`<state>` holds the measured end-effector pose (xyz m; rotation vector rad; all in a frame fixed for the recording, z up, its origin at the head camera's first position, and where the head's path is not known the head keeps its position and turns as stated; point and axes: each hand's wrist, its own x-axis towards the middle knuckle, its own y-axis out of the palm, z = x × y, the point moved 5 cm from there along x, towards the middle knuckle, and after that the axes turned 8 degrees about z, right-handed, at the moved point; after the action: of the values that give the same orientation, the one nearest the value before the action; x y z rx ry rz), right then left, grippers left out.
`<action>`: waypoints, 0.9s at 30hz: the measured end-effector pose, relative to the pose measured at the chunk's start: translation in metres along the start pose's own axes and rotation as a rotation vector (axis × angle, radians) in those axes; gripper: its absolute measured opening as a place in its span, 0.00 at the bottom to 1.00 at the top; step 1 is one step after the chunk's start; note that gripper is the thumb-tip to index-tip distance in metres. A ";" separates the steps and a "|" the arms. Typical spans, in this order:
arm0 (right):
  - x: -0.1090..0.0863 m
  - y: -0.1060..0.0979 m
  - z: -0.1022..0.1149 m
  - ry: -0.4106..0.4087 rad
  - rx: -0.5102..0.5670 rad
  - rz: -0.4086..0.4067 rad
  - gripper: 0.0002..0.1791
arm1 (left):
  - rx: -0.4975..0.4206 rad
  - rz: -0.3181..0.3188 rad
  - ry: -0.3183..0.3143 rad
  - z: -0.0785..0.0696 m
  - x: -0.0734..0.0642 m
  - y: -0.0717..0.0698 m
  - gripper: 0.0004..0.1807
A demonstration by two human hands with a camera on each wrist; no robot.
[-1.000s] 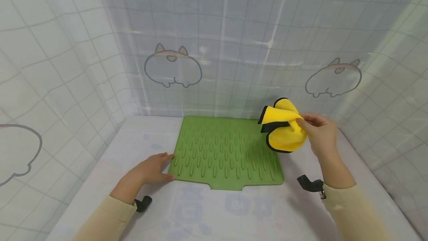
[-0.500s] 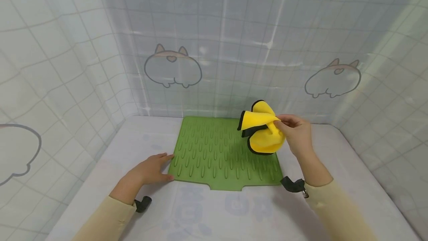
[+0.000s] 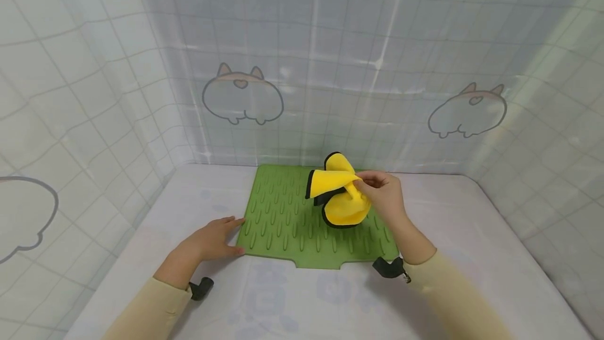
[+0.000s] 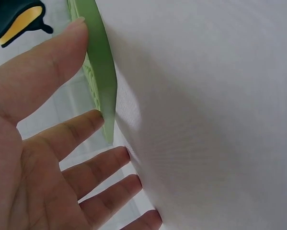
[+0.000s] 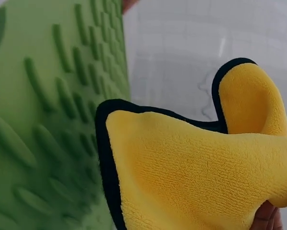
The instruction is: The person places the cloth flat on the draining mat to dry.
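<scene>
A yellow cloth [image 3: 346, 209] with black edging hangs bunched from my right hand [image 3: 387, 193], pinched between thumb and fingers above the green ridged mat [image 3: 283, 235]. In the right wrist view the fuzzy cloth [image 5: 181, 167] fills the lower right, with the ridged mat [image 5: 18, 96] to its left. My left hand [image 3: 214, 237] rests at the mat's left edge, fingers spread. The left wrist view shows its thumb and index finger touching the mat's edge [image 4: 102, 72], while the other fingertips touch the white table surface.
The mat lies on a white table [image 3: 212, 298] with faint prints. White grid-patterned curtains [image 3: 330, 67] with cartoon animal drawings stand behind and on both sides. A black wrist camera mount [image 3: 389, 266] sits by the right sleeve, another mount [image 3: 202, 288] by the left.
My right hand has carried the yellow cloth leftward and slightly down, from the mat's right edge to over its right-middle part. The left hand and the mat have stayed in place.
</scene>
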<state>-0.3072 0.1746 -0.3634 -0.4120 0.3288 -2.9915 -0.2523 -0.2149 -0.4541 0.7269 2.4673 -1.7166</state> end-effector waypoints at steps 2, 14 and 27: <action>0.000 0.008 -0.004 0.013 -0.009 0.020 0.13 | -0.001 0.000 0.001 -0.001 -0.001 -0.001 0.46; 0.005 0.043 -0.030 0.066 -0.178 0.152 0.07 | -0.008 -0.007 -0.002 0.004 0.003 0.002 0.46; 0.012 0.051 -0.059 0.223 -0.354 0.353 0.06 | -0.011 0.005 -0.008 0.001 0.002 0.002 0.46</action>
<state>-0.3312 0.1356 -0.4275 -0.0353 0.8601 -2.6300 -0.2536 -0.2151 -0.4566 0.7226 2.4653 -1.6992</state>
